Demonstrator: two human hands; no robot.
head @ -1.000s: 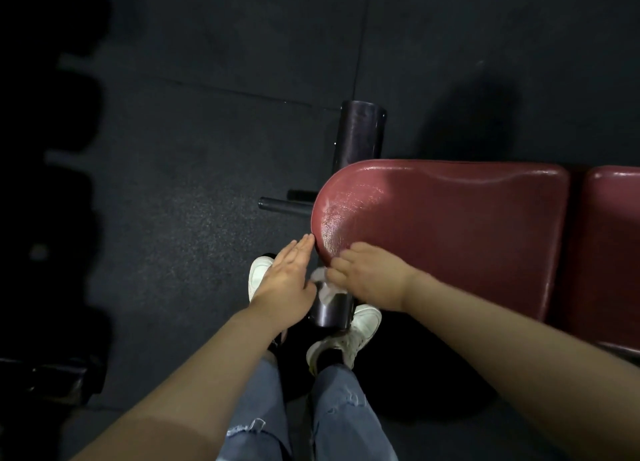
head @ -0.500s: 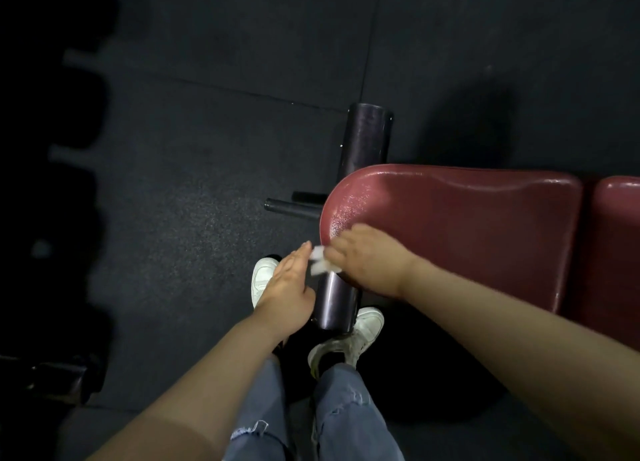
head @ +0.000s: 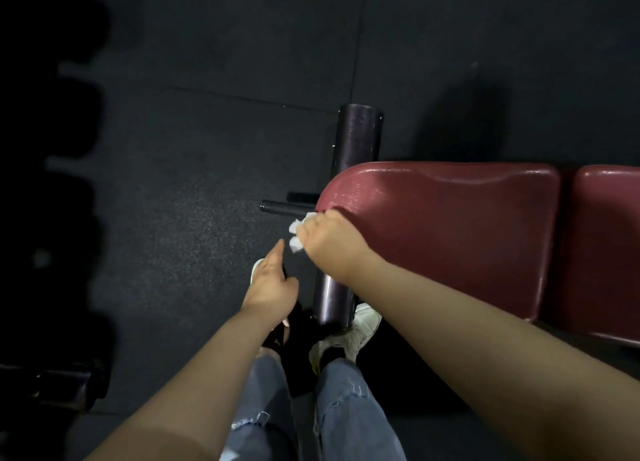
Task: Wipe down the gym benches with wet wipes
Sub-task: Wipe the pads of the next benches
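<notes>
Head view: we wipe the rounded end of the red desk (head: 450,232).

Our right hand (head: 330,240) keeps its grip closed around a crumpled white wet wipe (head: 297,233), pressing it against the pad's edge at about 9 o'clock of the cushion. Our left hand (head: 272,284) hangs just beside it at 7 o'clock, fingers straight and relaxed, holding nothing. A dark roller pad (head: 356,138) crosses under the desk's end from 12 to 6 o'clock. Below, our white shoe (head: 349,339) stands on the dark floor (head: 173,148).
</notes>
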